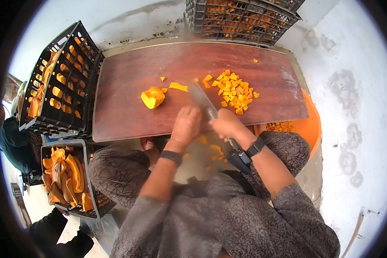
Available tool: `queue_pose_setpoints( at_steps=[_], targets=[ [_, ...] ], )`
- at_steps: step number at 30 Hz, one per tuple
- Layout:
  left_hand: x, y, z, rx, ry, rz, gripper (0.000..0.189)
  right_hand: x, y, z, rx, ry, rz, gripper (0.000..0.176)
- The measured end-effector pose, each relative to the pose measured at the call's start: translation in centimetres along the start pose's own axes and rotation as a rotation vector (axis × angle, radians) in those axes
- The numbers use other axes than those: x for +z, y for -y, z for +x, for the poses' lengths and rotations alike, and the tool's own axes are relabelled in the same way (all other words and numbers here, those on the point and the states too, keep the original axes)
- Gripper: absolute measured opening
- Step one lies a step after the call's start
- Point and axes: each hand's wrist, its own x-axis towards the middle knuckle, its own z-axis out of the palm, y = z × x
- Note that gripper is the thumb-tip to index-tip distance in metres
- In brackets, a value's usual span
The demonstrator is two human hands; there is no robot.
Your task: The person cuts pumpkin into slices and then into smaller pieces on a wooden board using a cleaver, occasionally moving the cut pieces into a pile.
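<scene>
Squash cubes (234, 91) lie diced; I judge one chunk (152, 97) remains to cut. Right fingers (222, 124) clench the knife (202, 101); left fingers (191, 113) curl, grasp unclear.

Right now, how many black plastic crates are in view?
3: a tilted crate left of the cutting board, a lower crate beside the person's knee, a far crate beyond the board; another may be stacked there.

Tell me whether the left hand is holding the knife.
No. The right hand grips the knife, while the left hand rests on the board beside it.
</scene>
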Motion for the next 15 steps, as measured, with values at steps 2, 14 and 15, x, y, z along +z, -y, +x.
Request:
queue_pose_setpoints(
  at_steps=[2,14,15],
  targets=[
    [-0.9,-0.4,0.1,0.044,0.017,0.02,0.032,0.1,-1.5,0.7,-0.009,-0.007,0.154,0.026],
    [-0.5,-0.3,0.0,-0.03,0.0,0.042,0.032,-2.1,0.5,-4.2,-0.059,0.005,-0.067,0.034],
    [-0.4,-0.2,0.0,-0.031,0.0,0.041,0.032,-1.9,0.3,-4.2,-0.057,0.006,-0.068,0.034]
  ],
)
